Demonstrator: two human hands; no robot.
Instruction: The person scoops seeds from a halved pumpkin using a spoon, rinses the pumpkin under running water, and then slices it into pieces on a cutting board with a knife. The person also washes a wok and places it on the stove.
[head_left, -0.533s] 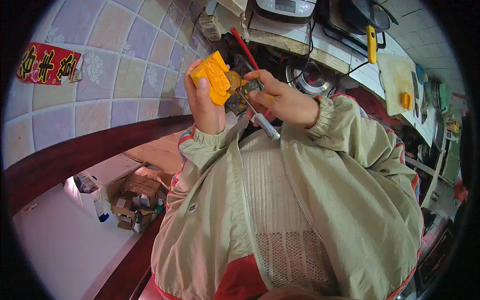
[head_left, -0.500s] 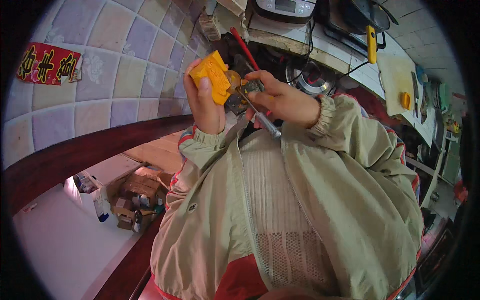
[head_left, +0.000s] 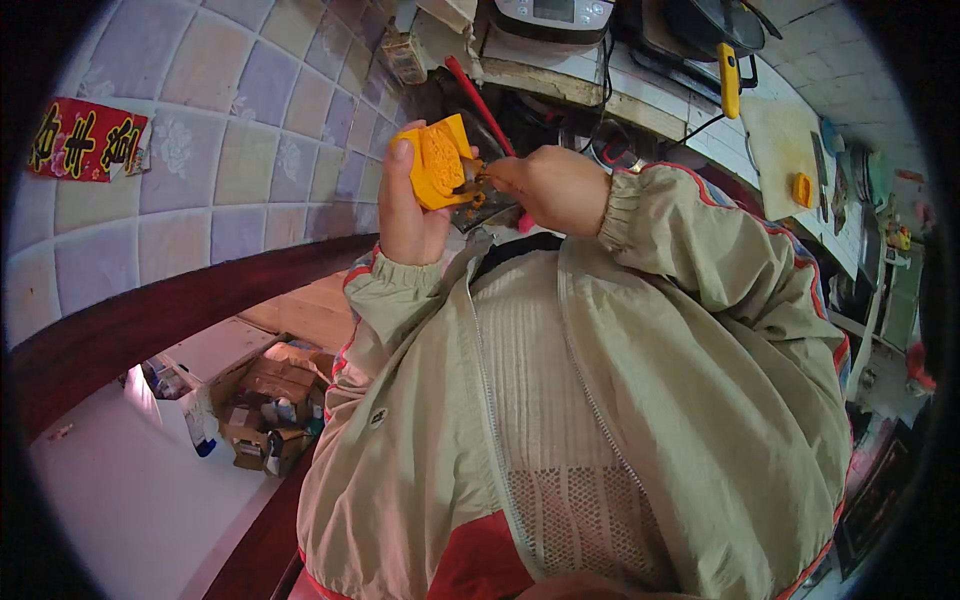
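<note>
The rounded, greyish metal scoop (head_left: 473, 172) might skid off the bright orange, angular squash chunk (head_left: 440, 160) and jab the left hand (head_left: 408, 212) if the flesh gave suddenly. The left fingers grip the chunk, left of the right hand (head_left: 558, 190), whose fingers look curled around the scoop's hidden handle

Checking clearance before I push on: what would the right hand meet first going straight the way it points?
Likely the orange chunk in the left hand: the right hand points leftward at it, with the head of the metal tool between them. Depth is hard to judge in this single view.
</note>
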